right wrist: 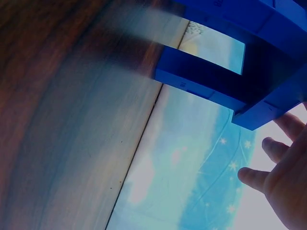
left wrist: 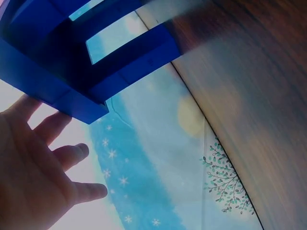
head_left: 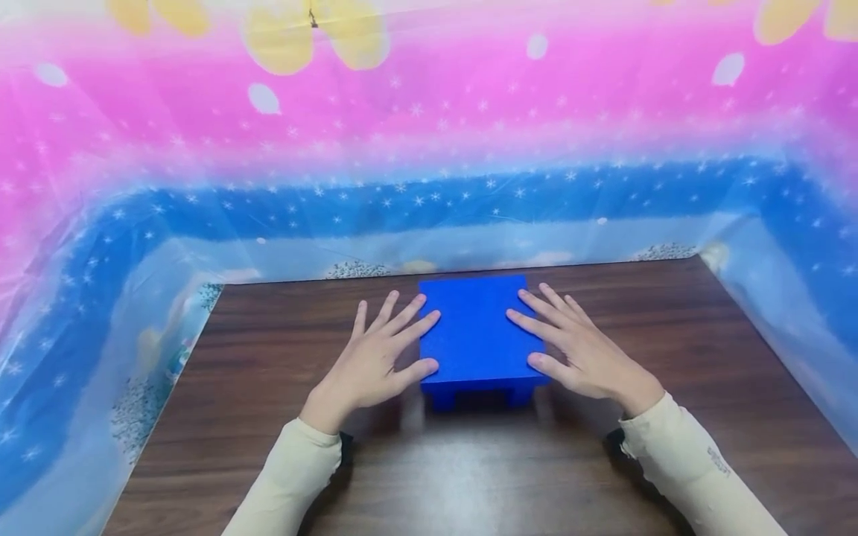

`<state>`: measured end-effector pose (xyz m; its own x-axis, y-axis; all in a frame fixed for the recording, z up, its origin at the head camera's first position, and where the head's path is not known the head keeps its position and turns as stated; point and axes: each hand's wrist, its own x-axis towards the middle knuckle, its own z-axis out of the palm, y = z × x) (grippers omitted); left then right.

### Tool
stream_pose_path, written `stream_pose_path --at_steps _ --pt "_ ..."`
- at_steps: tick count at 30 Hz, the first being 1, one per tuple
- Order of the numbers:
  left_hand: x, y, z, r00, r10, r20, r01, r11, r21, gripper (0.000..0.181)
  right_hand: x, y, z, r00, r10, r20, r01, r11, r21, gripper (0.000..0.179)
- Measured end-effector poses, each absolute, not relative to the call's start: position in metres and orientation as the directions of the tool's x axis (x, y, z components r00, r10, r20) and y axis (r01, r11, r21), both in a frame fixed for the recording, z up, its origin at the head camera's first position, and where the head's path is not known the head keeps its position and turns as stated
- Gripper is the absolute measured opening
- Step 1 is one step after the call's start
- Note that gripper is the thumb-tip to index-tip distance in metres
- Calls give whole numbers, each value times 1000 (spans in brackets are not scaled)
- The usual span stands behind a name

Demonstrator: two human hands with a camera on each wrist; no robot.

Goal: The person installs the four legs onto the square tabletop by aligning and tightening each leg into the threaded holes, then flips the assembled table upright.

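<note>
A small blue stool [head_left: 477, 327] with a flat square top stands upright on the wooden table. My left hand [head_left: 369, 365], its fingers spread and straight, touches the left edge of the top with thumb and nearest fingertips. On the opposite side my right hand [head_left: 593, 353] lies the same way, thumb and fingertips on the right edge. The left wrist view shows the stool's legs [left wrist: 136, 62] and the left hand [left wrist: 33, 163] beside the top's rim. From the right wrist view, the right hand [right wrist: 288, 177] reaches the rim from below right; part of it is cut off.
The dark wooden table [head_left: 268, 335] extends around the stool on all sides. Behind it and along both sides hangs a pink and blue cloth [head_left: 429, 149] with snowflakes and plants printed on it.
</note>
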<state>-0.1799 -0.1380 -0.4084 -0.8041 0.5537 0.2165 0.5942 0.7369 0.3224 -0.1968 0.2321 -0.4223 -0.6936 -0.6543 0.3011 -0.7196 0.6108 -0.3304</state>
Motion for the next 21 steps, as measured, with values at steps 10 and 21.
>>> stream_pose_path --at_steps 10,21 --pt "-176 -138 -408 -809 538 235 587 722 366 70 -196 230 -419 -702 -646 301 -711 611 -348 66" --pt "-175 -151 -392 -866 459 197 500 795 345 84 -198 238 -418 -735 -606 304 -675 610 -416 65"
